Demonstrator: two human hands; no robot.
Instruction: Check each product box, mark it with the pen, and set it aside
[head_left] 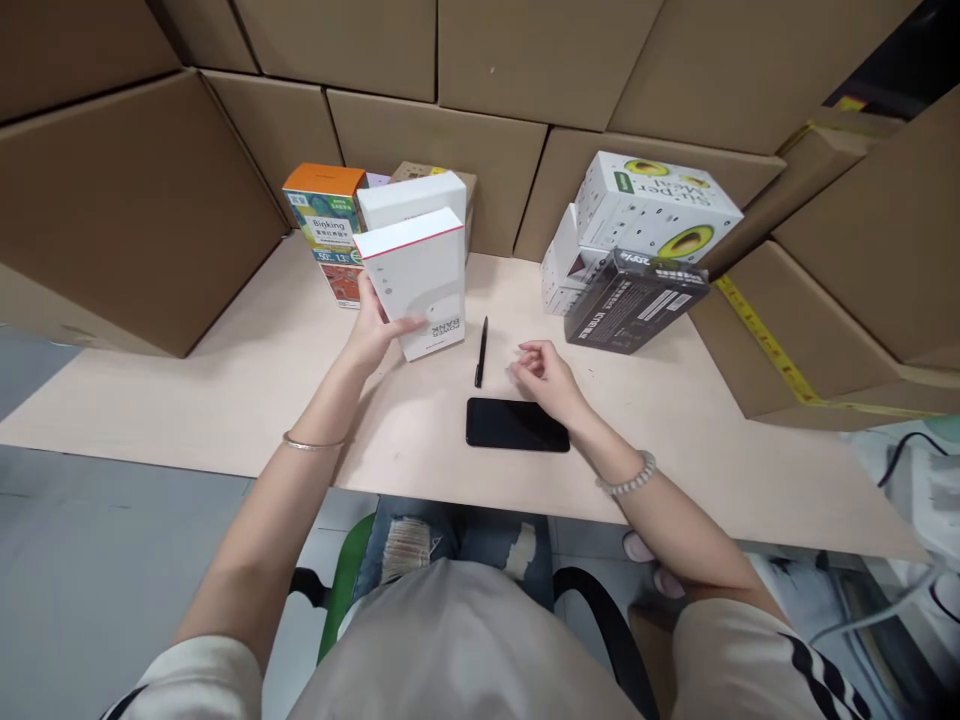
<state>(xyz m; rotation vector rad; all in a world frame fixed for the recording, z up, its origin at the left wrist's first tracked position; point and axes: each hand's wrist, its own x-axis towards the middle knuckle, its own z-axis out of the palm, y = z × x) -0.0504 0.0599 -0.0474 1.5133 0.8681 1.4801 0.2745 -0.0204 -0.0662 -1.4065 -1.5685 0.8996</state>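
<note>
My left hand (375, 325) is closed round a white power bank box (420, 285), thumb across its front, the box leaning slightly. Close behind stands another white box (412, 195). An orange-topped Binking box (330, 235) is just left of these. My right hand (547, 378) holds nothing; its fingers are loosely bent and apart, above the far right edge of a black phone (517, 425). A black pen (481, 352) lies on the table between my two hands.
At the right, a white avocado-print box (652, 210) rests on white boxes, with a dark box (634, 303) leaning in front. Cardboard boxes (442, 170) wall the back and sides of the pale table (420, 460). A yellow measuring tape (772, 350) runs along the right-hand cardboard.
</note>
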